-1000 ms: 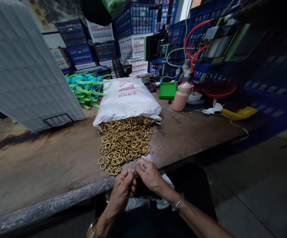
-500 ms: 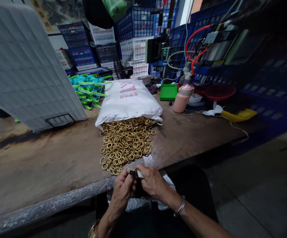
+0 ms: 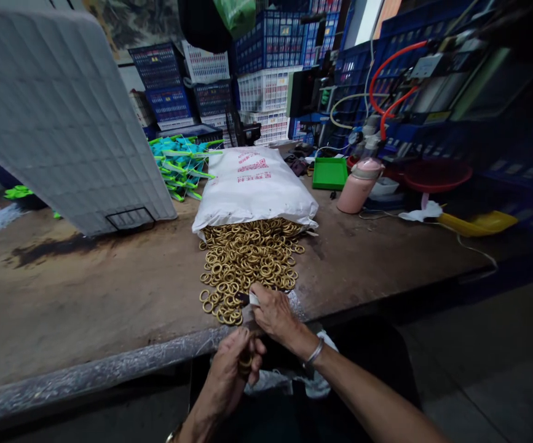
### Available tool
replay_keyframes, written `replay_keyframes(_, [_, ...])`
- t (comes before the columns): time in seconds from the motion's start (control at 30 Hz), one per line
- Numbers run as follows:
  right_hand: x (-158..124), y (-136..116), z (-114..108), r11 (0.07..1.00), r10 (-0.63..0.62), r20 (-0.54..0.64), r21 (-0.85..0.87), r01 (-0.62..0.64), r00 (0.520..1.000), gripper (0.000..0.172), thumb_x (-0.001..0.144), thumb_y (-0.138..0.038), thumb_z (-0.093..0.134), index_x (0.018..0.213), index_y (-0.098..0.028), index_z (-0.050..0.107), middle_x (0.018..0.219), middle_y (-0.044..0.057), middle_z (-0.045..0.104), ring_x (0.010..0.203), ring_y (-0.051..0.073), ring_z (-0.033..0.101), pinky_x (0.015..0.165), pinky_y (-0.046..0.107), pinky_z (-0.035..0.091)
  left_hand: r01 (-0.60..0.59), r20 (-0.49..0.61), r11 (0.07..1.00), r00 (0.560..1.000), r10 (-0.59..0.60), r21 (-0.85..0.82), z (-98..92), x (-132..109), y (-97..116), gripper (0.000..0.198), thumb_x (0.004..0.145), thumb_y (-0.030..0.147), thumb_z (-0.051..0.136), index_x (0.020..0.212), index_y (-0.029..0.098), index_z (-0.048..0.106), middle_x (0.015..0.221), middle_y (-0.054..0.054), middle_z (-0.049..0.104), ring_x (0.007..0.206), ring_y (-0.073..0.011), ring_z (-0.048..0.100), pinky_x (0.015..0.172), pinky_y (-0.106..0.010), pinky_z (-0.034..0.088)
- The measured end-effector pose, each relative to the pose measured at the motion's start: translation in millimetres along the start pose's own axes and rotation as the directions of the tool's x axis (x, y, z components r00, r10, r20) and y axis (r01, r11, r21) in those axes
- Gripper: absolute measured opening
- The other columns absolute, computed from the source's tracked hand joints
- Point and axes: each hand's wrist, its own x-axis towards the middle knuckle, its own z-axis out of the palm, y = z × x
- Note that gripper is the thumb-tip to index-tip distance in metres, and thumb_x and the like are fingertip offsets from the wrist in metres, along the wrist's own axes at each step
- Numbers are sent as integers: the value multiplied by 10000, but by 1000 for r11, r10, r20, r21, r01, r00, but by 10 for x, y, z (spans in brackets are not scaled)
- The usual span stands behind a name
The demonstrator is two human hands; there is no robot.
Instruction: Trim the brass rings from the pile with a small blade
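Note:
Brass-coloured rings lie in a heap on the workbench, spilling from the mouth of a white printed sack. My right hand is closed on a small knife with a white-wrapped grip, its dark blade pointing left over the near edge of the heap. Lower and to the left, in front of the bench edge, my left hand curls its fingers round brass rings; how many it holds is hidden. The two hands are apart.
A grey ribbed panel leans at the left, with green and turquoise plastic pieces behind it. Right of the sack are a green tray, a pink bottle and a yellow scoop. Plastic wrap covers the bench edge.
My right hand has moved the knife up and away from my left hand, over the near rings. My left hand has dropped slightly, showing rings within its fingers. The view has shifted left.

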Motion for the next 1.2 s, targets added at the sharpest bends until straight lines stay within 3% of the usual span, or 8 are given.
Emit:
replay_keyframes(0.17, [169, -144, 70, 997, -7, 44, -76, 11, 999, 136, 759, -189, 438, 884, -195, 491, 781, 47, 635, 679, 160, 563, 561, 251, 256, 10, -79, 996, 997, -17, -83, -124, -40, 132, 221, 705, 358, 609, 713, 155, 520, 666, -10, 587, 442, -57, 449, 373, -158, 293])
replay_keyframes(0.3, [210, -179, 91, 992, -4, 71, -127, 13, 997, 163, 732, -163, 454, 886, -197, 492, 780, 45, 640, 675, 168, 569, 558, 253, 254, 16, -57, 984, 998, -27, -176, -253, -38, 214, 212, 686, 257, 628, 859, 188, 526, 643, 22, 552, 466, -61, 467, 388, -147, 310])
replay_keyframes(0.5, [227, -109, 117, 995, -17, 36, -94, 20, 999, 169, 734, -148, 434, 881, -194, 502, 737, 34, 629, 643, 159, 554, 550, 245, 252, 27, -82, 978, 996, -45, -205, -327, 26, 255, 219, 648, 256, 673, 794, 143, 555, 697, -8, 560, 549, -84, 518, 391, -144, 341])
replay_keyframes(0.63, [174, -23, 89, 994, -32, -17, 106, 34, 999, 148, 760, -146, 416, 876, -198, 491, 688, 1, 585, 617, 135, 528, 560, 221, 283, -65, -162, 992, 986, 47, -108, -265, 96, 238, 237, 639, 290, 691, 731, 139, 534, 665, 6, 550, 535, -82, 515, 368, -137, 341])
replay_keyframes(0.8, [-28, 29, 65, 910, -60, -53, 408, 76, 997, 69, 780, -167, 421, 820, -202, 465, 699, -16, 527, 626, 115, 486, 586, 203, 329, -188, -239, 981, 952, 192, 40, -163, 192, 165, 272, 667, 369, 657, 766, 151, 528, 608, 38, 529, 448, -56, 464, 345, -136, 322])
replay_keyframes(0.97, [-171, 6, 49, 840, -10, -17, 542, 18, 1000, 68, 810, -252, 430, 789, -194, 458, 674, -30, 498, 610, 104, 464, 580, 206, 342, -136, -221, 982, 962, 162, 128, -79, 207, 112, 323, 662, 446, 636, 755, 154, 536, 557, 48, 505, 402, -48, 419, 346, -141, 294])
replay_keyframes(1.2, [-181, 14, -18, 772, 89, 54, 627, -103, 995, 208, 818, -338, 423, 681, -182, 443, 604, -59, 413, 572, 85, 388, 535, 191, 313, -122, -189, 884, 955, 228, 450, -25, 187, 107, 329, 690, 474, 592, 640, 157, 522, 439, 72, 410, 366, -48, 349, 368, -156, 297])
